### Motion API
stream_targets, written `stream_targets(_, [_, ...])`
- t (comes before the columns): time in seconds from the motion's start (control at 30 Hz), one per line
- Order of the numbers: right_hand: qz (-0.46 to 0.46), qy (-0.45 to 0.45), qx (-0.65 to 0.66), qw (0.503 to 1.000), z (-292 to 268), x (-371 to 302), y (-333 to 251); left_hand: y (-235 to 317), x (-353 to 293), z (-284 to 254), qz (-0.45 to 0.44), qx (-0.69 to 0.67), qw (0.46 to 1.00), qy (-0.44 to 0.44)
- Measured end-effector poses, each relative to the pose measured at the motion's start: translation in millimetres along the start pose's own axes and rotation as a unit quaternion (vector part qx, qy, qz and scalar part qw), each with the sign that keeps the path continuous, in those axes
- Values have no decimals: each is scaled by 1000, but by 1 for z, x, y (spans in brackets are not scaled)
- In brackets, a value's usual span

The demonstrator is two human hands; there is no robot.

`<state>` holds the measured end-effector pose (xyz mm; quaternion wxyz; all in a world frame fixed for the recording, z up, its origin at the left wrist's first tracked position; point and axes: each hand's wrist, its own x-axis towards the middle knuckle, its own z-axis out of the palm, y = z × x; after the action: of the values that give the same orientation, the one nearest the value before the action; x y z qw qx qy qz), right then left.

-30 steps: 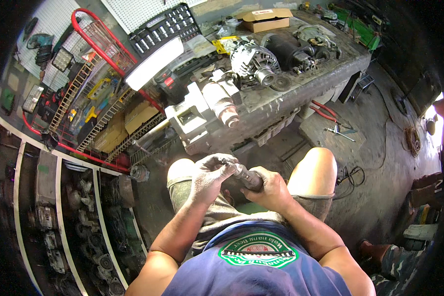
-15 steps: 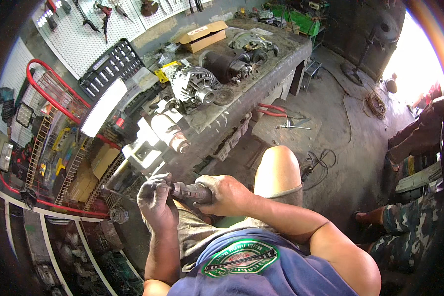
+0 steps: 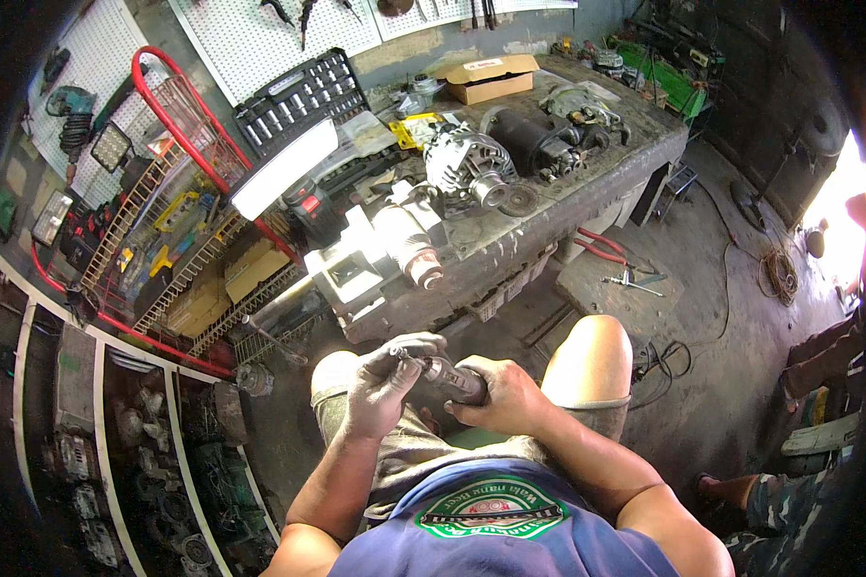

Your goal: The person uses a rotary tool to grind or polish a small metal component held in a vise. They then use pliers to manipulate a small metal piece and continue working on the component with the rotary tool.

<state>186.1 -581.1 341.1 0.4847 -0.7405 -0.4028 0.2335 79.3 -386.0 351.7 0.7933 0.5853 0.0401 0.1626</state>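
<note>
Grimy grey metal cylinder [image 3: 449, 378] lies level, both ends wrapped by left hand [image 3: 383, 387] and right hand [image 3: 498, 396].

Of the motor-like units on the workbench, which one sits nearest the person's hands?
The white cylindrical unit at the bench's near edge, just above the hands; the silver finned alternator and the black motor sit farther back.

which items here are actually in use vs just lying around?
In use:
- left hand, gripping one end of the part
- right hand, holding its body
- dark cylindrical part

Lying about:
- alternator
- socket set
- cardboard box
- red-handled cutters
</note>
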Motion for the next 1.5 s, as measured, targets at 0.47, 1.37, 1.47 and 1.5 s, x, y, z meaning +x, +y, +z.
stream_targets(0.47, [6,-95,57,994,-20,-22,-51,34,-26,4,136,-85,986,52])
stream_targets(1.37, [36,72,34,996,41,-30,22,-49,-3,22,-84,-162,983,37])
stream_targets(1.47, [67,11,19,998,46,-26,29,-54,-1,23,102,389,909,-112])
stream_targets(1.5, [87,-8,80,993,41,-27,28,-61,-10,34,-31,168,985,-17])
